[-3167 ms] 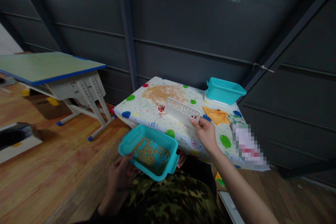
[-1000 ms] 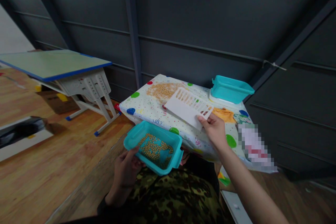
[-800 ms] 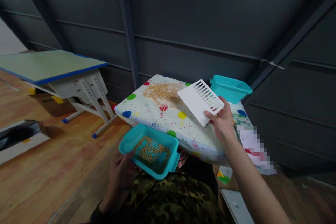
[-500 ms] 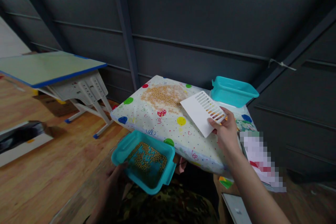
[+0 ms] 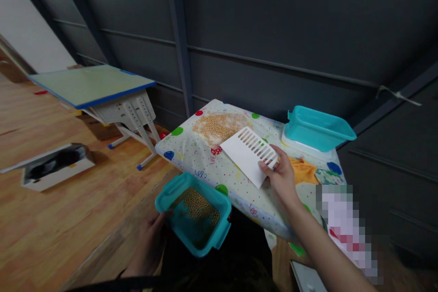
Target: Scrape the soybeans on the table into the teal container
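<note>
My left hand (image 5: 149,245) grips the near left rim of a teal plastic tub (image 5: 193,212) partly filled with yellow beans, holding it just below the table's front edge. My right hand (image 5: 281,177) pinches a white slotted plastic scraper (image 5: 249,155) by its slotted end, its plain edge resting low over the cloth. A pile of yellow beans (image 5: 219,127) lies on the table's far left part, beyond the scraper. The table (image 5: 191,150) wears a white cloth with coloured dots.
A second teal tub (image 5: 317,129) stands on a white lid at the table's far right, an orange cloth (image 5: 303,171) near it. A green-topped desk (image 5: 92,86) stands left, a flat box (image 5: 51,167) lies on the wooden floor. A dark wall runs behind.
The scraper was lifted off the cloth to the right, then brought back down toward the beans. The tub has tilted, so its beans have gathered at the far end.
</note>
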Action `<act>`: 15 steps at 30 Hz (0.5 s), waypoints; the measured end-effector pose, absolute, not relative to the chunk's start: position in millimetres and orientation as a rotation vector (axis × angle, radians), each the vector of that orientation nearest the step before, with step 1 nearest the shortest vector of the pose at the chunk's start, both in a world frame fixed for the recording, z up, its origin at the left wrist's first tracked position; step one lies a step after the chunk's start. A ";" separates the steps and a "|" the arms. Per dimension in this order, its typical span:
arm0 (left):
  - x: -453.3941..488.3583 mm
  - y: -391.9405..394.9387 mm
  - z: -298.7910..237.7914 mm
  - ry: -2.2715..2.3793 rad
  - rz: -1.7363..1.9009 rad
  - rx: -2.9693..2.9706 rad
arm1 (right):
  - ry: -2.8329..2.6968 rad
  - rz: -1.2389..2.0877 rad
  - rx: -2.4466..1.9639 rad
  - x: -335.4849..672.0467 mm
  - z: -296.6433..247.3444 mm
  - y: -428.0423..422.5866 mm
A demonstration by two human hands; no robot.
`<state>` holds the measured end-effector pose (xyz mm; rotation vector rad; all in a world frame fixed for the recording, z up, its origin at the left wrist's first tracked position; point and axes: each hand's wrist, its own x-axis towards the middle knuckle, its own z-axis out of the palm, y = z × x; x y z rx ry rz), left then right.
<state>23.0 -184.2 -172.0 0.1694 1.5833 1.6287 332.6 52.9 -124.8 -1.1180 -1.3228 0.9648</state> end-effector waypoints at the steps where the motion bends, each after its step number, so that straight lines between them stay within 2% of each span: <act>1: 22.8 -184.1 -170.0 1.572 1.634 0.171 | -1.318 0.972 -1.128 327.9 -122.5 57.9; 15: 2.2 -182.3 -180.3 1.542 1.701 0.231 | -1.300 1.081 -1.153 284.7 -111.3 80.9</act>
